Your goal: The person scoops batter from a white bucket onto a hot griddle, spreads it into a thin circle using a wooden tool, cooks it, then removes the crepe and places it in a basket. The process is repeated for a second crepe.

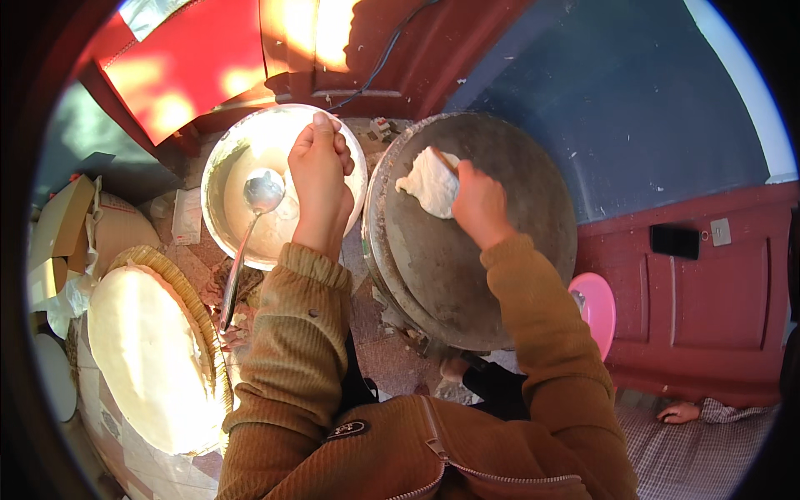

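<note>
My right hand (pixel 482 203) grips a thin brown scraper (pixel 445 161) over a large round griddle (pixel 437 269). A lump of white dough or batter (pixel 430 184) lies against the scraper, left of that hand. My left hand (pixel 322 178) is raised over the right side of a wide metal basin (pixel 215 234), its fingers curled; whether it holds anything small is hidden. Pale batter (pixel 240 194) fills the basin's lower part. A metal ladle (pixel 264 190) rests there, with its handle reaching over the near rim.
At the left, a stack of thin round flatbreads (pixel 147 356) lies on a woven straw tray (pixel 206 319). Beyond it stands an open cardboard box (pixel 59 231). Right of the griddle is a pink plastic basin (pixel 597 312). Another person's hand (pixel 680 412) shows at the lower right.
</note>
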`<state>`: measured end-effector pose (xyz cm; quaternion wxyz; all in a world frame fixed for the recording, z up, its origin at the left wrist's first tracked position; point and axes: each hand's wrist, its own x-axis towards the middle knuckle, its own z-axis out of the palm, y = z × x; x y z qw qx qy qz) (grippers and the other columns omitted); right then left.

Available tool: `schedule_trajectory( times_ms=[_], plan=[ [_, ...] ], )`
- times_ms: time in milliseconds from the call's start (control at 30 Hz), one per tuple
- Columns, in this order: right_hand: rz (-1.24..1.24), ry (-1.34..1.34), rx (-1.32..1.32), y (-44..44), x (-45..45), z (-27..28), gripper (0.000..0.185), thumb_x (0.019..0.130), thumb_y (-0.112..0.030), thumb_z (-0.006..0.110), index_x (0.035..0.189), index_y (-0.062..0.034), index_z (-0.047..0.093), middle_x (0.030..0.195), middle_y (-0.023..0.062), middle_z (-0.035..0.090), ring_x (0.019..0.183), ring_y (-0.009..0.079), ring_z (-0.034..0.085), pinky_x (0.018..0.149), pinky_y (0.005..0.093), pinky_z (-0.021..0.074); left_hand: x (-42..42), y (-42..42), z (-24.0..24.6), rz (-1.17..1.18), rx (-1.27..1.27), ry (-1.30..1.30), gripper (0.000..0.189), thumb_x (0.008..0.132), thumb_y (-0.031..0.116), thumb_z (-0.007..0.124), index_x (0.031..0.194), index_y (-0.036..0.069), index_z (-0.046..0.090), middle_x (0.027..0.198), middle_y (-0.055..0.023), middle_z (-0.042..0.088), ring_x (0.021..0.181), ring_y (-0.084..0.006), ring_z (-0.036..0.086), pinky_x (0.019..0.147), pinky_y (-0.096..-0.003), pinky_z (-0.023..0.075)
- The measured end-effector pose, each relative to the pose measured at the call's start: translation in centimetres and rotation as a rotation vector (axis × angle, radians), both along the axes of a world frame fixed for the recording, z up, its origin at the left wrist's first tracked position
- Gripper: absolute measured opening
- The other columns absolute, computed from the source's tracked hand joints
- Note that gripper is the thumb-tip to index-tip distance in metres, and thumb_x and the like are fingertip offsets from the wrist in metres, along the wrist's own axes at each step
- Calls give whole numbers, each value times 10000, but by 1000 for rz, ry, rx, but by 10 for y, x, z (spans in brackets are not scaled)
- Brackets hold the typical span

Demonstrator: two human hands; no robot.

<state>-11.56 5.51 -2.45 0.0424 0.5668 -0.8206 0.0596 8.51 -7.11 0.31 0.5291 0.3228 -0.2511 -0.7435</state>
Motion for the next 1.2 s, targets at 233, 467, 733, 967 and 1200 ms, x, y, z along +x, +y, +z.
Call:
schedule_trajectory(
  times_ms=[233,467,733,967,1200],
  plan=[
    [-25,8,-1,-15,-44,19,184,799,-40,552,982,-55,539,846,205,673,809,414,662,706,508,513,3,-24,-8,180,148,79,220,1018,243,518,939,42,563,738,-8,544,580,-79,443,495,-222,362],
    [253,-22,53,6,14,20,224,768,-12,568,982,-53,516,829,193,648,772,393,659,698,483,529,13,-35,-16,243,208,94,199,955,238,636,979,47,585,805,-27,586,611,-90,490,516,-222,407],
    [247,39,-91,-16,-16,0,246,782,2,552,1005,-80,616,881,135,663,798,362,658,696,471,520,11,-35,-13,189,271,127,188,967,231,606,997,47,586,803,-31,587,621,-102,501,523,-236,414],
    [350,-145,-53,23,19,24,355,760,48,537,1061,-97,655,953,123,674,867,341,653,738,433,526,13,-36,-15,151,285,146,187,981,227,561,998,43,589,795,-31,581,620,-108,495,521,-248,406],
    [325,-59,-46,1,8,7,296,762,15,561,1028,-92,638,938,115,670,876,328,649,730,435,521,8,-30,-10,92,350,183,130,977,186,561,1001,59,577,802,-31,576,638,-120,489,542,-252,388]
  ],
)
